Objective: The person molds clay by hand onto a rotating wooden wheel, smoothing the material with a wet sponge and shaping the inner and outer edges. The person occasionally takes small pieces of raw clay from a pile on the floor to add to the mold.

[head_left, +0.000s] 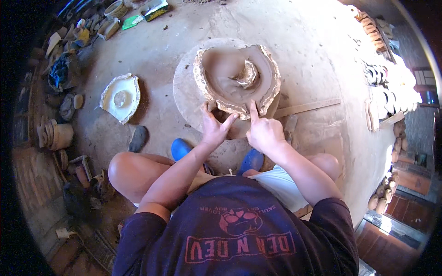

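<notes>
Working low over a dusty grey floor (154,48), reaching to a round disc (184,85)! Facing a white mould (199,69) on that disc, toward its right edge, lined with grey clay (266,73) inside a chipped rim. Bracing with the left hand (215,129), spreading thumb and fingers apart against the near rim. Pressing with the right hand (266,134), setting a straight index finger on the clay by that rim, curling the others, not showing whether around anything. Likely needing light, even pressure here, backing the rim squarely to avoid chipping or thinning. Wearing a dark shirt (221,198), bearing reddish lettering (239,247), upside down in view; spotting no readable label on mould or disc.
</notes>
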Tool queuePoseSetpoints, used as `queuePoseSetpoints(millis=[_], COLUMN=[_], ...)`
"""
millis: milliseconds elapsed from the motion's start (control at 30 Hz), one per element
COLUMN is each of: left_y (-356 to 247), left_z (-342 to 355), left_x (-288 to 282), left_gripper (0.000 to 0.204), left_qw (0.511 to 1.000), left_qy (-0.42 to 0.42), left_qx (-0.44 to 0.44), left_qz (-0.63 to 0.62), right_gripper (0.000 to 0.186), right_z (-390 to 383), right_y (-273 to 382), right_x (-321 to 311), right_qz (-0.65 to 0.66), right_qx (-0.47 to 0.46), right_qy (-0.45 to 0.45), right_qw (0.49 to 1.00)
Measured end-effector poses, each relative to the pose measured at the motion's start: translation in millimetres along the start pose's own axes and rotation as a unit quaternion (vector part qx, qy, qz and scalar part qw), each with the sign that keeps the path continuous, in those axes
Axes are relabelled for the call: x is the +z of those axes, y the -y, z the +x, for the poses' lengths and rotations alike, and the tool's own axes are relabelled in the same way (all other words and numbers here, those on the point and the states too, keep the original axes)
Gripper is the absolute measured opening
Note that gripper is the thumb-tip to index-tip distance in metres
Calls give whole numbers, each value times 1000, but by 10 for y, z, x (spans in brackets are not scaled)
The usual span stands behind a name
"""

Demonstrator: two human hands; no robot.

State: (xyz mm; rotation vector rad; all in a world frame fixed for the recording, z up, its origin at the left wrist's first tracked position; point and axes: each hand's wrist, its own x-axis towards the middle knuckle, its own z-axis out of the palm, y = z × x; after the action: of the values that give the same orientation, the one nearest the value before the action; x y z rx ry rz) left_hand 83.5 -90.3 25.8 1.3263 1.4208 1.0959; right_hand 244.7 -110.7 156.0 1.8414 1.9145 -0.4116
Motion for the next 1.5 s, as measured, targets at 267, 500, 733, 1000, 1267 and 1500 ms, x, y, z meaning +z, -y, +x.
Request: queuePoseSetpoints(millis=[267,500,733,1000,1267,1500], left_y=[45,202,197,163,295,329], left_z=[13,74,80,48,35,82], left_x=[-41,-67,-89,-5,36,-51], left_gripper=[120,128,129,127,121,103], left_qw=[996,999,997,996,997,996], left_qy=[-13,-15,-9,-25,-24,-3], left_qx=[36,28,34,30,69,84], left_qz=[81,4,72,75,41,4], right_gripper=[88,85,86,80,84,66], right_z=[113,138,-94,429,574,749], right_y=[-166,-188,-140,-460,-161,143], right_x=[-240,-160,14,-159,-330,-482], right_qz=[35,79,18,214,489,530], right_qx=[-49,-90,-86,-57,-37,-60], right_qy=[3,-2,23,-61,168,203], right_qw=[998,993,996,973,855,821])
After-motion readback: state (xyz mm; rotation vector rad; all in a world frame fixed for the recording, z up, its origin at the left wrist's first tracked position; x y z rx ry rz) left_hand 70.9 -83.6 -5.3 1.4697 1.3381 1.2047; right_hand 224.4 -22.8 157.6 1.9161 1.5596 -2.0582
